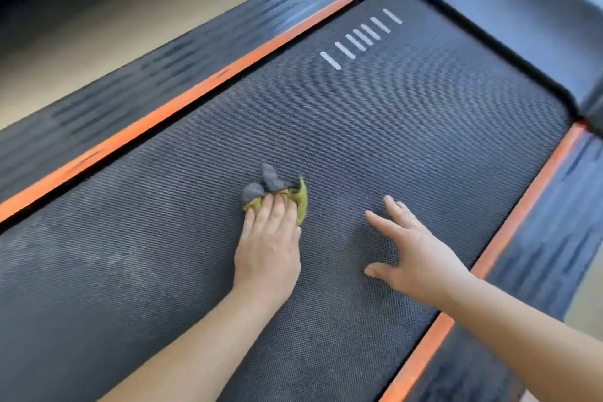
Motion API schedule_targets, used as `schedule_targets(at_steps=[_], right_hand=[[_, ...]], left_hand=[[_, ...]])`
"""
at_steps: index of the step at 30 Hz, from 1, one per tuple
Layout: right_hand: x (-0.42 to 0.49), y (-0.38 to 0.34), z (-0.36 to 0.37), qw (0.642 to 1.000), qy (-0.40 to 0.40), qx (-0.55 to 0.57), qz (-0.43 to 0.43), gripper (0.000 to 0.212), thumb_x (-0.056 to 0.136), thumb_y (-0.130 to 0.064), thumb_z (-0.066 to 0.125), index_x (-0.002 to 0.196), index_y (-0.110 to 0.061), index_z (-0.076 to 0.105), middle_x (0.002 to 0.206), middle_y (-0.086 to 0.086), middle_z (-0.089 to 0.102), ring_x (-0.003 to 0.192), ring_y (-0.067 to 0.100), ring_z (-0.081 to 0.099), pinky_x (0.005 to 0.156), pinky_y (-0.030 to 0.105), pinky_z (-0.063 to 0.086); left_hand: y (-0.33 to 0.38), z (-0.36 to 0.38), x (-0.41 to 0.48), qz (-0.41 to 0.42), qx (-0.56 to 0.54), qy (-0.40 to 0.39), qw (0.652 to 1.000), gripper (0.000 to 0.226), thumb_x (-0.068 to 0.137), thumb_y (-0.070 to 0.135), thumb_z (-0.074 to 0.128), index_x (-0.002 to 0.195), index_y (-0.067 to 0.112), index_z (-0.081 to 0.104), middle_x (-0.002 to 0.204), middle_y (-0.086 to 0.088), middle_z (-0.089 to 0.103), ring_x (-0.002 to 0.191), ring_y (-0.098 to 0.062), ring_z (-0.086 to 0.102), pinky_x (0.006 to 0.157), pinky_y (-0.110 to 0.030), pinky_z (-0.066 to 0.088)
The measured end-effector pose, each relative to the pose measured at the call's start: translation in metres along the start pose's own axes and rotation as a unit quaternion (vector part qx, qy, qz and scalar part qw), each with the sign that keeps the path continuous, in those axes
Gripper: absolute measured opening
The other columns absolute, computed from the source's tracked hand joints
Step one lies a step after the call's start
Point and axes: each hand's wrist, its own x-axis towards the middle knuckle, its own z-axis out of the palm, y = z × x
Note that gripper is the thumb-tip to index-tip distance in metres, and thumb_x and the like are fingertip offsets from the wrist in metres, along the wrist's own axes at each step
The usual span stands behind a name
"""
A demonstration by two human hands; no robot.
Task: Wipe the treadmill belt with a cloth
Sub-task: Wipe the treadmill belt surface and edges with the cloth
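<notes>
1. Risk, bunching: the cloth (274, 186) lies crumpled, with grey and yellow-green folds jutting out at 12 o'clock of the fingers. A push toward 12 may roll it tighter, so that only a narrow track of the belt (408, 114) gets wiped.
2. Risk, slipping: only flat fingers pin the cloth. On the textured belt it may drag and slide out, likeliest at 3 o'clock, where a green fold lies free.
3. Risk, coverage: pale dusty patches show at 8 o'clock of the cloth, toward the strip (182, 101). Short mid-belt strokes would probably miss them.
4. Left hand (269, 248): fingers straight and close together, pressed flat on the near half of the cloth; nothing is gripped.
5. Right hand (414, 254): at 3 o'clock of the cloth and apart from it, fingers spread and released, holding nothing. Whether it touches the belt cannot be told.
6. Cloth position: mid-belt, at 7 o'clock of the white marks (360, 37) and well apart from them.
</notes>
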Motion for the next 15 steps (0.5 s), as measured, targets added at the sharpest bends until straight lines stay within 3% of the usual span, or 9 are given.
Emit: schedule_targets(at_steps=[4,6,9,10,11,15], right_hand=[[0.002,0.021,-0.02,0.998,-0.019,0.021,0.049,0.103,0.081,-0.059,0.076,0.158,-0.05,0.01,0.169,-0.013,-0.009,0.156,0.014,-0.006,0.124,0.046,0.023],[-0.001,0.034,-0.024,0.999,-0.019,-0.004,0.047,0.097,0.083,-0.06,0.072,0.157,-0.051,0.01,0.168,-0.017,-0.009,0.156,0.01,-0.007,0.123,0.046,0.026],[-0.011,0.049,-0.017,0.999,-0.004,0.014,0.038,0.09,0.087,-0.06,0.069,0.157,-0.051,0.014,0.168,-0.019,-0.007,0.155,0.004,-0.006,0.124,0.041,0.025],[-0.014,0.053,-0.014,0.999,0.002,0.023,0.033,0.088,0.088,-0.059,0.068,0.156,-0.051,0.015,0.168,-0.02,-0.005,0.154,0.003,-0.006,0.124,0.039,0.024],[-0.014,0.056,-0.011,0.999,0.007,0.027,0.028,0.085,0.088,-0.06,0.067,0.156,-0.051,0.015,0.168,-0.02,-0.005,0.154,0.002,-0.006,0.124,0.038,0.023],[-0.012,0.063,-0.015,0.998,0.044,0.037,0.034,0.077,0.093,-0.058,0.06,0.157,-0.046,0.02,0.168,-0.019,0.0,0.155,0.005,-0.003,0.125,0.035,0.021]], left_hand=[[-0.004,-0.004,0.017,0.238,0.018,-0.079,0.968,0.054,0.105,0.036,0.027,0.152,0.016,0.046,0.157,-0.001,0.045,0.149,-0.017,0.035,0.124,-0.04,0.019],[-0.02,-0.006,0.054,0.218,0.033,-0.057,0.974,0.057,0.105,0.038,0.024,0.153,0.016,0.045,0.158,-0.003,0.044,0.148,-0.017,0.036,0.124,-0.039,0.019],[-0.009,-0.008,0.087,0.023,0.006,-0.037,0.999,0.055,0.108,0.035,0.025,0.155,0.01,0.037,0.163,-0.008,0.035,0.152,-0.024,0.026,0.126,-0.045,0.015],[0.011,-0.005,0.084,-0.006,-0.003,-0.029,1.0,0.054,0.108,0.034,0.027,0.154,0.009,0.037,0.162,-0.009,0.035,0.152,-0.026,0.026,0.125,-0.047,0.016],[0.034,-0.001,0.076,0.003,-0.016,-0.034,0.999,0.053,0.107,0.034,0.028,0.154,0.01,0.037,0.162,-0.009,0.036,0.152,-0.026,0.025,0.126,-0.047,0.016],[0.082,-0.004,0.051,0.215,-0.082,-0.154,0.961,0.053,0.109,0.036,0.03,0.16,0.021,0.028,0.168,0.003,0.024,0.155,-0.011,0.013,0.128,-0.035,0.004]])
